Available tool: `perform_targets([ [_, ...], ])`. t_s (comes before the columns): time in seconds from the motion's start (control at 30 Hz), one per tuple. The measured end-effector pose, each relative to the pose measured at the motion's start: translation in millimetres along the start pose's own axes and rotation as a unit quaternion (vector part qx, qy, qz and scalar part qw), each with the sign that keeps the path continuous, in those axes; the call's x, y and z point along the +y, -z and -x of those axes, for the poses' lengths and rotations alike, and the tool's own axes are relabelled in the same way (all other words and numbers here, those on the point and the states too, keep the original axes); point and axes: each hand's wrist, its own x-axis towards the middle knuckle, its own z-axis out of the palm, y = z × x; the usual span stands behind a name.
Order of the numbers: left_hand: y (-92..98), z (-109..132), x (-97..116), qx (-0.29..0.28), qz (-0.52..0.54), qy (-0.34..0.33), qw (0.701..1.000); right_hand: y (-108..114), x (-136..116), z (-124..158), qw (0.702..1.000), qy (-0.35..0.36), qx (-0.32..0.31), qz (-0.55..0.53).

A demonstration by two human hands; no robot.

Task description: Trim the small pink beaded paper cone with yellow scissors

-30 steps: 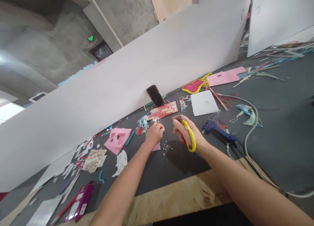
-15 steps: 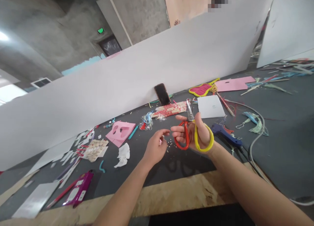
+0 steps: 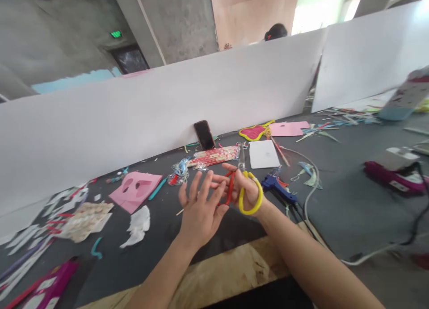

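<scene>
A pair of scissors (image 3: 259,201) with one red and one yellow handle loop hangs in my right hand (image 3: 248,187), blades pointing away from me. The yellow loop lies round my thumb side, and the red loop is by my fingers. My left hand (image 3: 200,213) is open with its fingers spread, back upward. Its fingertips overlap the red loop and the right fingers; whether they touch cannot be told. Beyond the hands lie a bundle of red-and-white sticks (image 3: 216,156) and a white card (image 3: 264,154). A blue glue gun (image 3: 279,189) is just right of the right wrist.
Pink cut-out sheets (image 3: 136,190), a crumpled white tissue (image 3: 138,224) and a turquoise strip (image 3: 157,188) lie to the left. A phone (image 3: 204,135) leans against the white partition (image 3: 161,108). A grey cable (image 3: 317,179) curves across the right side, near a purple device (image 3: 392,177).
My left hand has gone from curled fingers to spread ones and come up to the red loop. The scissors have turned slightly in my right hand. The view has swung right.
</scene>
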Motion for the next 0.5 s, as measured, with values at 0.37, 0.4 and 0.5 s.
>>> perform_targets([
  [0.37, -12.5, 28, 25, -0.028, 0.277, 0.128, 0.952, -16, 18, 7, 0.975, 0.092, 0.061, 0.195],
  [0.4, -12.7, 30, 27, -0.036, 0.305, 0.149, 0.94, -20, 18, 8, 0.972, 0.087, 0.056, 0.211],
  [0.5, -6.6, 35, 29, -0.039, 0.362, 0.174, 0.915, -32, 16, 13, 0.966, 0.06, 0.034, 0.251],
])
